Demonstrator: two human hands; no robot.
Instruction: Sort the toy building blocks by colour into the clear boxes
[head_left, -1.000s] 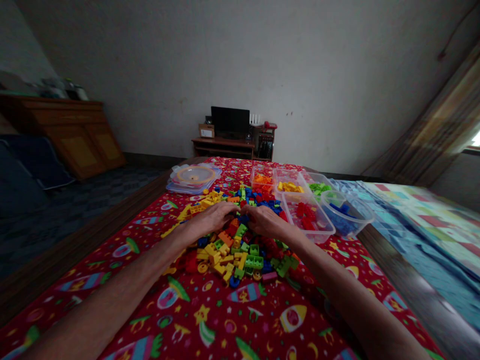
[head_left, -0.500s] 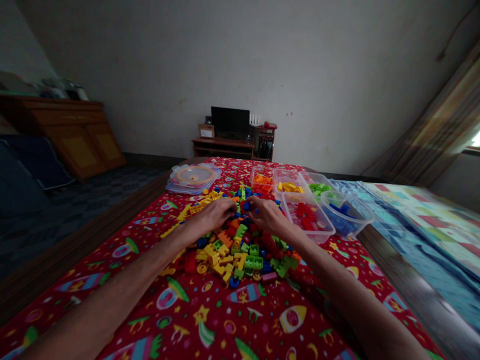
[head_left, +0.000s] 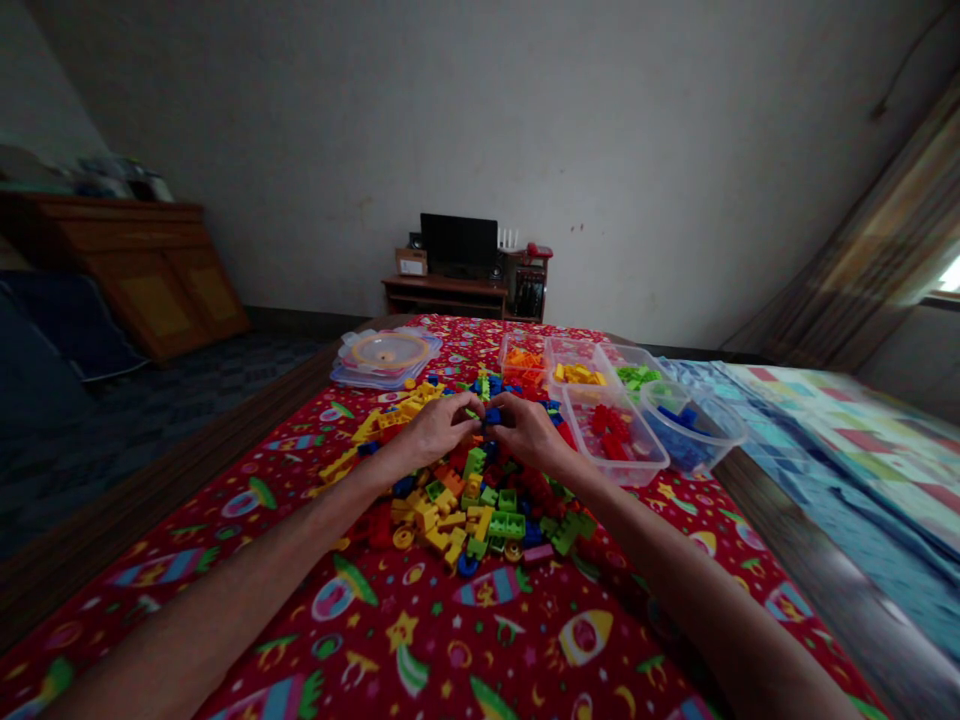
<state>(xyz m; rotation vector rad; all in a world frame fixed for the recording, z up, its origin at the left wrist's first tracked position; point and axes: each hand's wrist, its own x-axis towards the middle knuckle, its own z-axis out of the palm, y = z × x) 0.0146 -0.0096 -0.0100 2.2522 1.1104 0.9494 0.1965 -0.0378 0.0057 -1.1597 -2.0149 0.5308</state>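
Observation:
Over a mixed heap of toy building bricks (head_left: 457,515), my two hands are close together. A blue brick (head_left: 492,416) shows between them. My right hand (head_left: 527,430) is closed on it with thumb and fingertips. My left hand (head_left: 442,428) is also closed, its fingertips pinched right beside the blue brick. Whatever lies in those left fingers is too dark and small to make out. Yellow, green, orange, red and blue bricks lie below and around both hands.
Clear containers on the right hold sorted bricks: orange (head_left: 525,358), yellow (head_left: 579,375), green (head_left: 637,377), red (head_left: 611,432), and a round tub (head_left: 726,440) with blue. Stacked lids (head_left: 386,355) lie at the back left. A patterned red cloth (head_left: 420,640) covers the table.
My hands have come closer together above the heap. The blue brick in my right hand now sits against my left fingertips. The containers and lids have stayed put.

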